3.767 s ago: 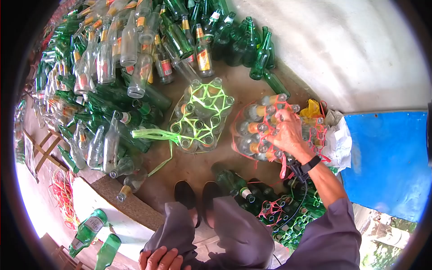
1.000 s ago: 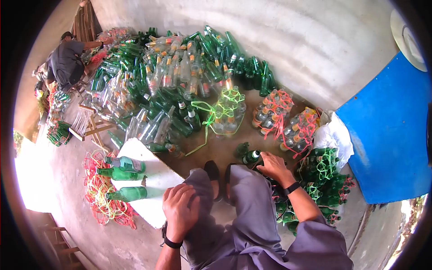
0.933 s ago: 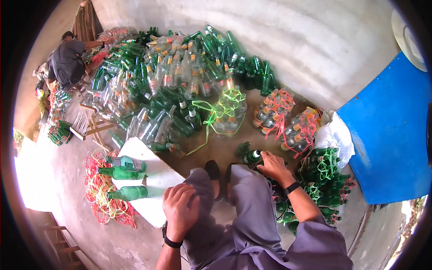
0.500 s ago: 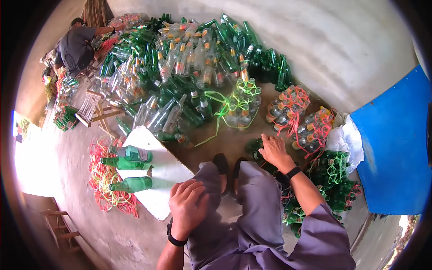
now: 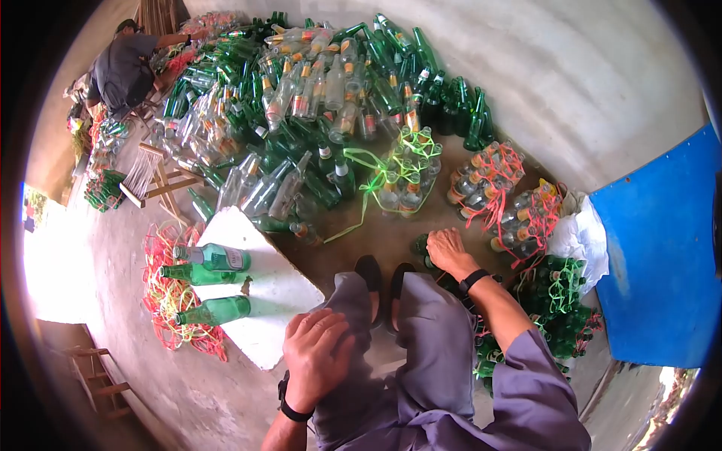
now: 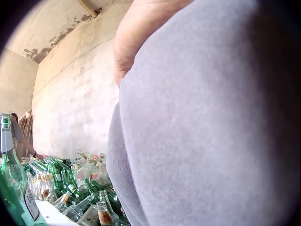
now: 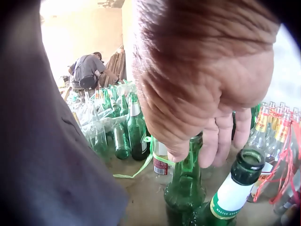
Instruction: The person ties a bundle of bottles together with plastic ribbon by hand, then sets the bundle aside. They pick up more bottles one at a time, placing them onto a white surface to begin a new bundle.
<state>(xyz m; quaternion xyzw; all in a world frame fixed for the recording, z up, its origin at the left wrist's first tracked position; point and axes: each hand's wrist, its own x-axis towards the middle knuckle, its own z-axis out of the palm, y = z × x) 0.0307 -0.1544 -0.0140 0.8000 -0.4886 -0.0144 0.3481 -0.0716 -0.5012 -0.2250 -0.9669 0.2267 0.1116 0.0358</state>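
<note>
My right hand [image 5: 450,252] reaches down beside my right knee, over green bottles standing on the floor. The right wrist view shows the thumb and fingers of this hand [image 7: 202,70] round the neck of a green bottle [image 7: 185,190]. Leaning close to it is another green bottle [image 7: 228,197] with a white label and an open mouth. My left hand [image 5: 317,352] rests on my left thigh, fingers relaxed and holding nothing; the left wrist view shows part of that hand [image 6: 141,33] against the grey trouser cloth [image 6: 202,117].
Loose bottles [image 5: 301,90] are heaped along the wall. Bundles tied with green [image 5: 408,177] and red string [image 5: 489,177] stand ahead, more green ones [image 5: 560,301] at the right. Three green bottles lie on a white board [image 5: 263,301] at the left. Another person [image 5: 124,68] sits far left.
My right hand has left the red-tied bundle it touched earlier and come down to the green bottles, where its spread fingers have closed round a neck. My left hand stays on the thigh.
</note>
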